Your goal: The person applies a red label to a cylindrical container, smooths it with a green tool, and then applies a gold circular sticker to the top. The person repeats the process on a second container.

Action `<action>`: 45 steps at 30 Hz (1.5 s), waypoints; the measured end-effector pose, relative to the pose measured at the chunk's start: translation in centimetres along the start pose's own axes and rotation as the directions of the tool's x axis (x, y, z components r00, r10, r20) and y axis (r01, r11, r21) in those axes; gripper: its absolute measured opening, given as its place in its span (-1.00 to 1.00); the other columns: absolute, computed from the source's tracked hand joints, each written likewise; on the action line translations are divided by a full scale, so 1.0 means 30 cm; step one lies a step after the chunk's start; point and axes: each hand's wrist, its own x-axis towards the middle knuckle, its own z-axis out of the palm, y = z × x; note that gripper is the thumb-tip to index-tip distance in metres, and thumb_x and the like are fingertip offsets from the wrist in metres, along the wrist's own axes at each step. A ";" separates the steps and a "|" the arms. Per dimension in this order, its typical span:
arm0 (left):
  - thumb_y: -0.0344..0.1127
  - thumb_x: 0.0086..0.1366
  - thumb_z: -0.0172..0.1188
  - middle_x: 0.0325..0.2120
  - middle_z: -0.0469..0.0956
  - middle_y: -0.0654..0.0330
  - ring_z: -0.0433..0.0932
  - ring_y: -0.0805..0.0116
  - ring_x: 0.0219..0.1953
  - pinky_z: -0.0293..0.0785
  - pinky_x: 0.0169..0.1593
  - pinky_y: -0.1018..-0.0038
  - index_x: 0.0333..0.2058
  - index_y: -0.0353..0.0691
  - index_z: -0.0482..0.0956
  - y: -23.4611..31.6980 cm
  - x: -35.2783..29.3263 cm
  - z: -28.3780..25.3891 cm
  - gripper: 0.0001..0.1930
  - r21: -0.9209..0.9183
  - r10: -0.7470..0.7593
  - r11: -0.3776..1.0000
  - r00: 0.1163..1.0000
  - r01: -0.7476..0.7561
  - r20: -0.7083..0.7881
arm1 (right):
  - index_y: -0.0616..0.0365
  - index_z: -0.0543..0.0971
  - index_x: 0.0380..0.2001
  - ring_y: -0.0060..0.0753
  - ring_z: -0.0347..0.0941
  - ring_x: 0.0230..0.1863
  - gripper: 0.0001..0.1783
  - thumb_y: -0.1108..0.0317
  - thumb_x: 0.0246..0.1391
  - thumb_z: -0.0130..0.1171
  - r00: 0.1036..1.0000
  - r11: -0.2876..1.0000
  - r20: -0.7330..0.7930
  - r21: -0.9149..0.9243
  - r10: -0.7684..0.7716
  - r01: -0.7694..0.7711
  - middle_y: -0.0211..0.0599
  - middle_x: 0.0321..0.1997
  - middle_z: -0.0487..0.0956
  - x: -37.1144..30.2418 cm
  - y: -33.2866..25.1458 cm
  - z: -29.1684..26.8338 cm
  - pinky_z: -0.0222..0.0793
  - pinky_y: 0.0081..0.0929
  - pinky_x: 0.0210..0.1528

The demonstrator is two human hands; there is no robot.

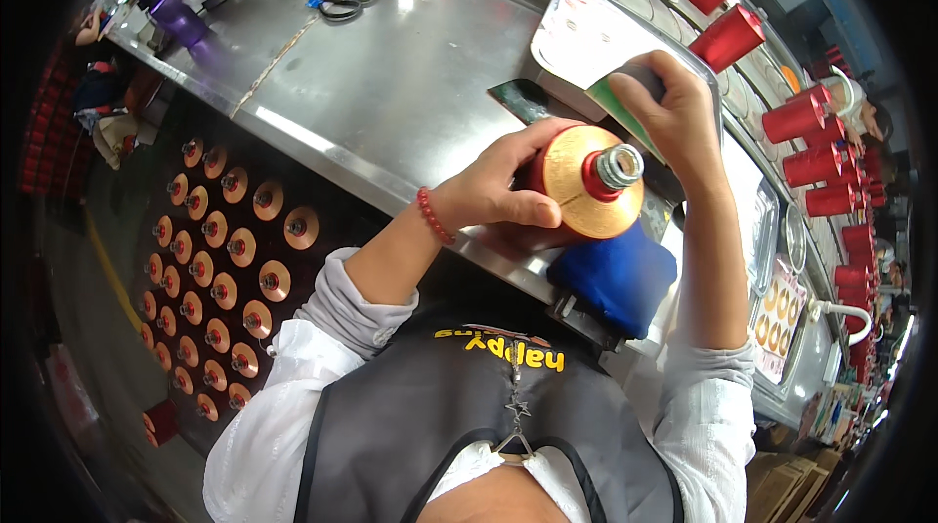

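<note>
My left hand (pixel 503 181) is wrapped round the side of a red bottle (pixel 596 196) with a gold shoulder and a bare glass neck. The bottle is tilted, its neck pointing to the upper right. Just beyond it, my right hand (pixel 669 112) grips a flat tool (pixel 611 110) with a green face and a dark upper part, thumb pressed on it; its exact kind is not clear. The tool is close to the bottle's far side, and whether they touch is hidden. Under the bottle bulges a blue cloth-like bundle (pixel 625 279).
A metal worktable (pixel 391 64) carries scissors (pixel 342 3), a purple bottle (pixel 174 15) and a white tray (pixel 576 24). Many gold-topped bottles (pixel 220 288) stand at lower left. Red bottles (pixel 728 39) line a conveyor (pixel 674 20) on the right, near a sheet of gold rings (pixel 777 313).
</note>
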 end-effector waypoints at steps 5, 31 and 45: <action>0.05 -0.07 0.60 0.28 0.27 0.10 0.26 0.28 0.33 0.17 0.37 0.30 0.38 -0.30 0.03 0.015 -0.017 -0.013 0.19 0.156 0.022 0.987 0.999 -0.027 0.035 | 0.22 0.60 -0.25 -0.61 0.50 -0.35 -0.71 0.22 0.12 0.36 0.990 0.943 -0.045 0.312 0.134 -0.114 -0.40 -0.40 0.60 -0.151 0.010 -0.033 0.43 -0.60 -0.31; 0.04 -0.18 0.62 0.03 0.35 -0.02 0.41 0.08 0.06 0.40 0.13 0.23 0.16 -0.28 0.19 -0.112 -0.044 0.140 0.03 0.798 0.597 0.577 0.756 -0.173 -0.268 | 0.25 0.56 -0.29 -0.64 0.45 -0.35 -0.73 0.27 0.13 0.37 0.992 0.901 -0.099 0.432 0.075 -0.025 -0.42 -0.40 0.57 -0.350 -0.049 -0.057 0.38 -0.63 -0.29; 0.04 -0.09 0.58 0.13 0.43 -0.07 0.46 0.06 0.16 0.33 0.25 0.25 0.27 -0.32 0.22 -0.047 -0.035 0.046 0.04 0.469 0.276 0.858 0.957 -0.207 -0.084 | 0.26 0.60 -0.33 -0.61 0.46 -0.43 -0.74 0.26 0.11 0.36 0.988 0.963 0.106 0.257 -0.116 0.086 -0.39 -0.45 0.59 -0.063 0.021 -0.049 0.40 -0.57 -0.35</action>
